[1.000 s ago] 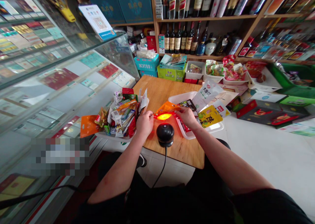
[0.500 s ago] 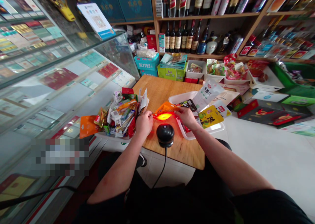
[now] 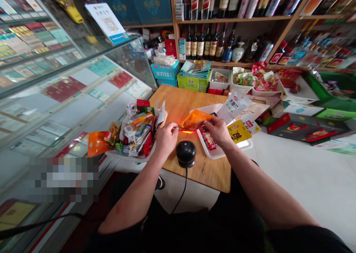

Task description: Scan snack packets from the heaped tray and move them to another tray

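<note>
Above the wooden table (image 3: 211, 175), head view: one orange snack packet (image 3: 196, 120), ends pinched between finger and thumb of left hand (image 3: 166, 137) and right hand (image 3: 219, 132), just beyond what seems a black barcode scanner (image 3: 185, 153); best kept taut, grip clear of the red glow (image 3: 188, 131).

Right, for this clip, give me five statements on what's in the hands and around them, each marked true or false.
1. The left hand and right hand both grip the orange packet. True.
2. The black device has a cable leading toward the person. True.
3. The black device lies inside a tub. False: it stands on the wooden table.
4. The left tub holds a single packet. False: the left tub is heaped with many packets.
5. Bottles stand beyond the wooden table. True.
</note>
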{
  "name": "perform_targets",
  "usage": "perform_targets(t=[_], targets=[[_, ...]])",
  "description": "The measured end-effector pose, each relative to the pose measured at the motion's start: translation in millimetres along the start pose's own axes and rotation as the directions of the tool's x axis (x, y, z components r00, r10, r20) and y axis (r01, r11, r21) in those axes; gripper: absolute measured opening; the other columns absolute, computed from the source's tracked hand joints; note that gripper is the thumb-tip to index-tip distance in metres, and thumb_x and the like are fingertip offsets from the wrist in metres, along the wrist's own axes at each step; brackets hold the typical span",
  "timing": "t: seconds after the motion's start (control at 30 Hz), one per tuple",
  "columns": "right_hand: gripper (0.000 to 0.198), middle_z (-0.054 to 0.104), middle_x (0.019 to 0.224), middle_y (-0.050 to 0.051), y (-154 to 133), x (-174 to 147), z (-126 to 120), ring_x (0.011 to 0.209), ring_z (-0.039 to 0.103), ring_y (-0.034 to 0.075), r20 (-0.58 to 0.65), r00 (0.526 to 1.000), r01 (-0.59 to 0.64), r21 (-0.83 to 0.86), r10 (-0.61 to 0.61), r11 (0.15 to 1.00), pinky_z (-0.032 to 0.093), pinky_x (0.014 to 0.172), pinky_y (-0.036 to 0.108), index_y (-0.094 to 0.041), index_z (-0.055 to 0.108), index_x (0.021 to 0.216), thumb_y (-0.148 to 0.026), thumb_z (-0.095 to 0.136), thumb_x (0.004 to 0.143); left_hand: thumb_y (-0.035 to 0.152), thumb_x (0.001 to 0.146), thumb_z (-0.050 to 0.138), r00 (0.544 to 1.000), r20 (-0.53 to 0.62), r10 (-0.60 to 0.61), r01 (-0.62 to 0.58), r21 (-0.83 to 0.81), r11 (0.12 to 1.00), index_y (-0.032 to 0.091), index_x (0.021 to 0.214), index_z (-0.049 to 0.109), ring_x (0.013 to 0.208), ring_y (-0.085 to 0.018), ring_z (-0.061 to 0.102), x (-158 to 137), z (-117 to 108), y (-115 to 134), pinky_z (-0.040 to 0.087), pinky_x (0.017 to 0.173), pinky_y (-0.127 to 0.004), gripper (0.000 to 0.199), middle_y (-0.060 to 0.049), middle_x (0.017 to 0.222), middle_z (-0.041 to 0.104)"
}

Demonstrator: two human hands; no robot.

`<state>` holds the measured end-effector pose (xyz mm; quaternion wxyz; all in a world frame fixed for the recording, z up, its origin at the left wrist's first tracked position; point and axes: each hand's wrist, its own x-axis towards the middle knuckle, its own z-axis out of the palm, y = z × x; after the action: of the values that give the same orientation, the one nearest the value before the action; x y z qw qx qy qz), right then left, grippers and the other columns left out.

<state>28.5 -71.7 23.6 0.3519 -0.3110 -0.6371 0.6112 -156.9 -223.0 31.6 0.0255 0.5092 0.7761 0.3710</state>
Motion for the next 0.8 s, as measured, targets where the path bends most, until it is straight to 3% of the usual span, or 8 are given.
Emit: perform_targets(t=[0.17, 0.33, 0.47, 0.6, 0.8], targets=[[0.036, 0.076, 0.090, 0.008, -16.1, -17.9, -22.1, 0.073, 0.071, 0.019, -0.065, 0.997, 0.033, 0.011, -0.032, 0.999, 0.057, 0.064, 0.028, -0.017, 0.067, 0.101, -0.048, 0.072, 0.082, 0.022, 0.096, 0.056, 0.998, 0.012, 0.059, -0.058, -0.041, 0.997, 0.021, 0.100, 0.070, 0.094, -0.020, 0.070, 1.8, 0.3, 31.7, 0.052, 0.087, -0.030, 0.015, -0.006, 0.100, 0.076], [0.039, 0.076, 0.090, 0.009, -14.1, -32.8, -53.1, 0.070, 0.070, 0.018, -0.184, 0.982, 0.048, -0.015, -0.050, 0.999, 0.057, 0.062, 0.030, -0.016, 0.065, 0.104, -0.049, 0.070, 0.083, 0.019, 0.095, 0.056, 0.985, 0.086, 0.147, -0.140, -0.076, 0.987, 0.020, 0.097, 0.070, 0.090, -0.019, 0.069, 1.3, 12.9, 66.6, 0.052, 0.085, -0.031, 0.014, -0.006, 0.096, 0.076], [0.037, 0.075, 0.082, 0.007, -10.2, -41.8, -77.6, 0.065, 0.068, 0.017, -0.329, 0.943, 0.026, -0.079, -0.051, 0.997, 0.055, 0.062, 0.029, -0.015, 0.067, 0.098, -0.046, 0.074, 0.078, 0.018, 0.096, 0.055, 0.969, 0.158, 0.188, -0.167, -0.138, 0.976, 0.021, 0.097, 0.069, 0.091, -0.020, 0.070, -4.3, 35.7, 87.1, 0.053, 0.085, -0.031, 0.015, -0.007, 0.098, 0.076], [0.038, 0.076, 0.080, 0.007, -7.3, -51.0, -103.2, 0.066, 0.069, 0.020, -0.427, 0.904, -0.024, -0.121, -0.030, 0.992, 0.056, 0.062, 0.031, -0.015, 0.071, 0.096, -0.045, 0.077, 0.073, 0.020, 0.093, 0.059, 0.955, 0.243, 0.170, -0.121, -0.206, 0.971, 0.020, 0.102, 0.068, 0.092, -0.022, 0.071, -10.3, 63.4, 100.8, 0.055, 0.085, -0.033, 0.013, -0.009, 0.100, 0.075], [0.035, 0.076, 0.077, 0.007, -9.4, -74.1, -133.5, 0.066, 0.070, 0.023, -0.611, 0.784, -0.148, -0.353, -0.108, 0.924, 0.054, 0.059, 0.031, -0.016, 0.074, 0.094, -0.046, 0.073, 0.075, 0.018, 0.091, 0.061, 0.942, 0.304, 0.142, -0.018, -0.377, 0.926, 0.019, 0.129, 0.059, 0.108, -0.023, 0.070, -11.2, 105.8, 120.1, 0.057, 0.095, -0.035, 0.038, -0.013, 0.121, 0.072]])
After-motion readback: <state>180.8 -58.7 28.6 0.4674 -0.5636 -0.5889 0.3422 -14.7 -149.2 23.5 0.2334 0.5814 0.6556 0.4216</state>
